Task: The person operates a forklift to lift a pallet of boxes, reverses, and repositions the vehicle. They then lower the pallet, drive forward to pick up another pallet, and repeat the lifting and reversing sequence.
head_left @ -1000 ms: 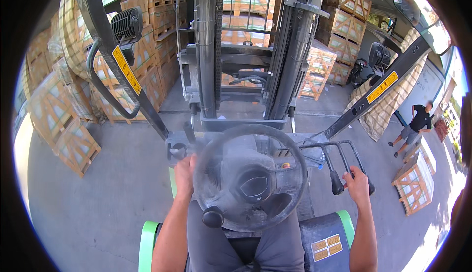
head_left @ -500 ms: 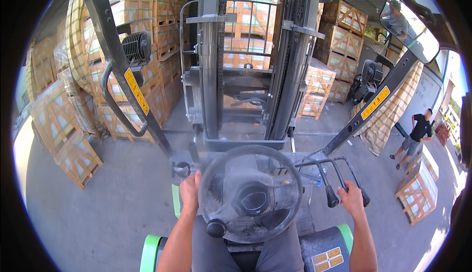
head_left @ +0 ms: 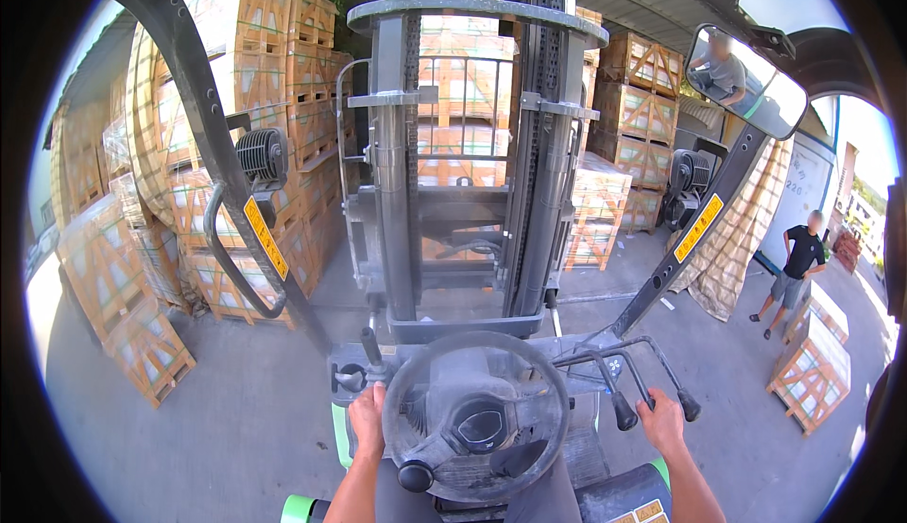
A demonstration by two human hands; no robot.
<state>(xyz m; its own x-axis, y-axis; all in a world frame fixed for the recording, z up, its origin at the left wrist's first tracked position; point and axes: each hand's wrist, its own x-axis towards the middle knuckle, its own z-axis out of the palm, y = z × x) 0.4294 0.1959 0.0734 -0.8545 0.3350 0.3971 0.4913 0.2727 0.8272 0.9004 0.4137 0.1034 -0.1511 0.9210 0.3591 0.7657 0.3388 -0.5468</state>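
I sit at the controls of a forklift, behind its dusty steering wheel (head_left: pixel 559 367) with a black spinner knob (head_left: pixel 416 475). My left hand (head_left: pixel 367 421) is closed, thumb up, beside the wheel's left rim and just below a short upright lever (head_left: pixel 371 345); what its fingers wrap is hidden. On the right, my right hand (head_left: pixel 661 419) grips the middle control lever (head_left: pixel 645 386). Black-knobbed levers stand on either side of it, a left lever (head_left: pixel 624 411) and a right lever (head_left: pixel 689 406). Ahead rises the grey mast (head_left: pixel 389 183) with a barred load backrest (head_left: pixel 463 107).
Wooden crates (head_left: pixel 250 79) are stacked high at the left, with more crate stacks (head_left: pixel 638 112) behind the mast. Tilted crates (head_left: pixel 151 358) are at the left. A person (head_left: pixel 801 263) stands at the right near low crates (head_left: pixel 812 377). A mirror (head_left: pixel 746 79) hangs upper right.
The view has tilted upward, so the wheel, levers and mast sit lower in the picture. Both hands keep their places on the controls.
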